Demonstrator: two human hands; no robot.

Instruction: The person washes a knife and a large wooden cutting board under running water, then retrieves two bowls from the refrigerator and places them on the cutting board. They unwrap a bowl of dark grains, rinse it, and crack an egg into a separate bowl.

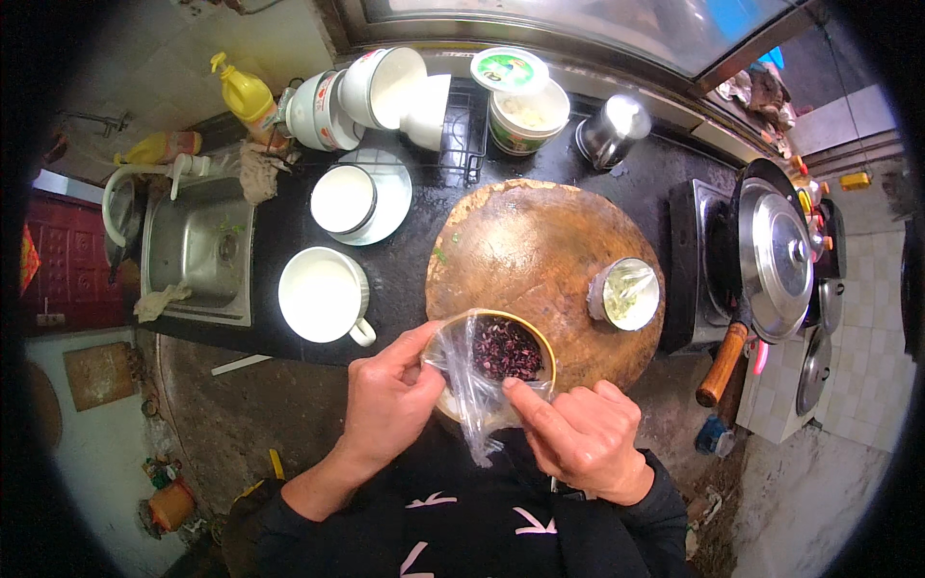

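Note:
A round yellow-rimmed container [551, 354] with dark purple, shredded-looking food [506, 350] stands at the near edge of the round wooden chopping block [527, 246]. Clear plastic film [462, 383] lies over its left and near side. My left hand [394, 386] pinches the film at the container's left rim. My right hand [578, 430] is at the near right rim, its index finger against the film and the other fingers curled; whether it grips the film I cannot tell. On the block's right side sits a small film-wrapped container [627, 295] with pale green contents.
Left on the black counter are a white mug [321, 295], a white bowl [343, 199] on a plate and a steel sink [199, 249]. Stacked bowls [318, 108], an open tub [530, 115] and a metal canister [613, 132] stand behind. A lidded wok [777, 249] is on the right stove.

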